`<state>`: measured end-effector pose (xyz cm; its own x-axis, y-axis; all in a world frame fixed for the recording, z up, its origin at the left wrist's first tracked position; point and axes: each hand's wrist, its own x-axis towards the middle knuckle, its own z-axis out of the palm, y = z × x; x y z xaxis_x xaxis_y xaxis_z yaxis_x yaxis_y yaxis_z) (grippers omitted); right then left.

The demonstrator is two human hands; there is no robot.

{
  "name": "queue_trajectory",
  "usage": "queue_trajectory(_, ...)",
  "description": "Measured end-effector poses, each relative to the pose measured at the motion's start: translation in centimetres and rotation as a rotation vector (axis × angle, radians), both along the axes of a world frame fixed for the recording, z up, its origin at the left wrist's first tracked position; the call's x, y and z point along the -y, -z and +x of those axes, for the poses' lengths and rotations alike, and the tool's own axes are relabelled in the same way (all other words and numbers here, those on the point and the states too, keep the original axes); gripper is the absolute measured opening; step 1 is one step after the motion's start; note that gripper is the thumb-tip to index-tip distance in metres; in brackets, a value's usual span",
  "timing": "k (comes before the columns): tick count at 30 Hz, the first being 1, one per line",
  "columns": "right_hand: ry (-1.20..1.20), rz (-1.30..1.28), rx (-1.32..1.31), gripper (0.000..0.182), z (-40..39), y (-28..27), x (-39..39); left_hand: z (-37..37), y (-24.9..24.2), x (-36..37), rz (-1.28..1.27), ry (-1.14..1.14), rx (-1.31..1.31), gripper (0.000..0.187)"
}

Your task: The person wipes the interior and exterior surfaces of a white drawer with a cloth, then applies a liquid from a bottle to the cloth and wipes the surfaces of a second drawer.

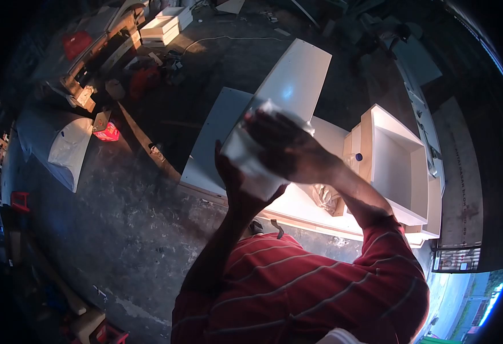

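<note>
A long white box-like piece [293,77] is tilted up in front of me, its far end raised over a white board. My left hand [241,184] is wrapped around its near end, with the thumb along the left edge. On the upper face lies my right hand [288,146], fingers together, pressing a crumpled white cloth [269,106]. Parts of the cloth stick out past the fingertips and beside the hand. Motion blurs the right hand a little, and the palm is hidden.
White boards [214,137] lie under the piece. To the right stands an open white drawer [397,163], with a small jar with a blue lid [358,157] and crumpled brown paper [325,198] beside it. A red carton [107,129] and wooden plank [142,137] lie on the floor.
</note>
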<state>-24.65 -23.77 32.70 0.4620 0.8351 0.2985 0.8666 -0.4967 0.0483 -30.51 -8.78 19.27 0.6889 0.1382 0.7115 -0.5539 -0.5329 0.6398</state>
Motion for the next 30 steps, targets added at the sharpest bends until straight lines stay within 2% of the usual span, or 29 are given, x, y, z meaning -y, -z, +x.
queue_trajectory(3,-0.08,0.029,-0.082,0.054,1.4,0.4,0.8,0.5,1.6,0.7,0.09,-0.119,0.114,0.132)
queue_trajectory(4,-0.004,0.085,-0.089,0.05,2.4,0.3,1.2,0.3,0.9,0.8,0.07,-0.12,0.054,0.133)
queue_trajectory(5,-0.073,0.185,0.005,0.048,4.8,1.5,2.3,0.2,-0.1,0.7,0.051,-0.123,-0.003,0.135)
queue_trajectory(7,-0.03,0.018,0.198,0.048,5.7,0.7,2.2,0.2,-0.6,0.8,0.044,-0.115,-0.051,0.14)
queue_trajectory(9,0.075,0.511,-0.701,0.053,2.6,1.5,0.0,0.5,-0.2,1.1,0.004,-0.13,0.014,0.133)
queue_trajectory(10,-0.397,0.914,-1.367,0.06,1.3,2.8,-0.7,0.9,0.6,0.9,0.084,-0.13,0.051,0.123)
queue_trajectory(11,-0.283,0.745,-1.412,0.066,0.6,2.9,-1.0,1.4,1.3,0.7,0.216,-0.164,0.262,0.114)
queue_trajectory(13,-0.187,0.483,-1.094,0.067,1.0,0.9,-0.6,1.3,2.3,1.1,-0.001,-0.029,0.111,0.121)
queue_trajectory(15,-0.337,0.616,-1.282,0.066,4.0,0.7,1.2,0.8,-0.6,1.3,0.032,-0.152,0.002,0.131)
queue_trajectory(16,-0.521,0.984,-1.748,0.062,7.2,3.3,3.0,0.6,-1.0,1.1,0.058,-0.151,-0.052,0.137)
queue_trajectory(17,-0.378,0.765,-1.191,0.062,7.9,2.7,2.9,0.4,-0.8,1.2,0.057,-0.146,-0.052,0.137)
queue_trajectory(19,-0.305,1.027,-1.78,0.065,6.7,2.5,2.5,0.8,-0.6,1.1,0.052,-0.134,-0.057,0.143)
queue_trajectory(20,-0.469,1.13,-1.819,0.067,5.1,3.6,1.3,0.9,-0.6,1.2,0.078,-0.163,-0.003,0.142)
queue_trajectory(21,-0.393,1.116,-1.86,0.067,2.8,2.5,0.4,1.0,-0.2,1.0,0.078,-0.171,-0.002,0.142)
queue_trajectory(23,-0.233,0.209,-0.491,0.064,1.8,0.3,-0.1,1.2,-0.5,0.5,0.135,-0.089,0.022,0.14)
queue_trajectory(25,-0.261,0.784,-1.317,0.059,3.3,2.4,2.0,0.7,-0.9,0.9,0.174,-0.148,0.061,0.139)
queue_trajectory(26,-0.292,0.865,-1.328,0.056,5.4,2.9,2.7,0.8,-1.2,1.2,0.134,-0.164,0.008,0.14)
queue_trajectory(27,-0.01,0.788,-1.392,0.053,7.2,3.4,5.0,0.9,-1.3,1.3,0.092,-0.178,-0.045,0.14)
queue_trajectory(29,-0.066,0.683,-1.298,0.052,6.5,2.5,4.7,0.8,-1.2,1.5,0.092,-0.178,-0.038,0.14)
queue_trajectory(30,-0.083,0.526,-0.942,0.053,5.6,2.7,3.9,0.9,-1.2,1.5,0.082,-0.178,-0.032,0.14)
